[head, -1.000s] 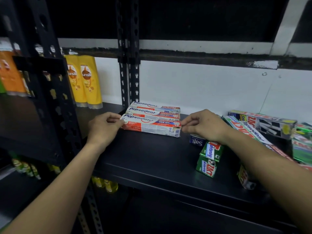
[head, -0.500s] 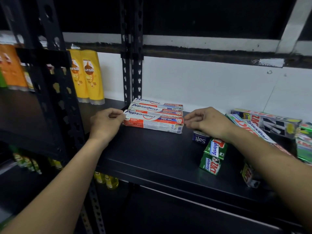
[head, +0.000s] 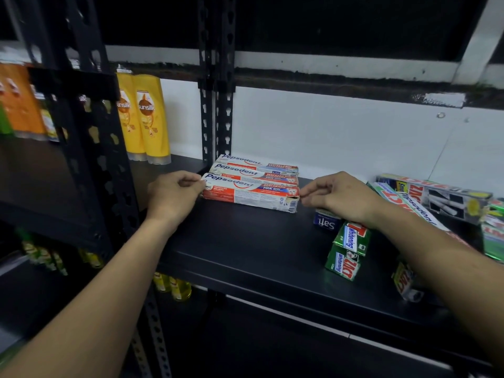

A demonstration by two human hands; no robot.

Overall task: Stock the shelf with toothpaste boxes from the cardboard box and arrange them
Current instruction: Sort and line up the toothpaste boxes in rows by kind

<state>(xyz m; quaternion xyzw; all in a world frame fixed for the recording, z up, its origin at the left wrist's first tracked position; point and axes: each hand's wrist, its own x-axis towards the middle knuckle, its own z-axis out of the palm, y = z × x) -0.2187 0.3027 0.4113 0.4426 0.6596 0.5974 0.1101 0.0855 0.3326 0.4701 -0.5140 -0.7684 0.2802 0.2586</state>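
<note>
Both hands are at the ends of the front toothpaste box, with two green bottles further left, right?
No: the head view shows the two bottles are yellow. The left hand and right hand do flank the front toothpaste box.

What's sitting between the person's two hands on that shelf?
In the head view, the front toothpaste box lies flat, reaching from the left hand to the right hand.

— What is the person wearing?
— Nothing on the arms: the left forearm and right forearm are bare as far as they show, as are the left hand and right hand.
— Nails?
— Probably short, though dim light blurs them.
</note>
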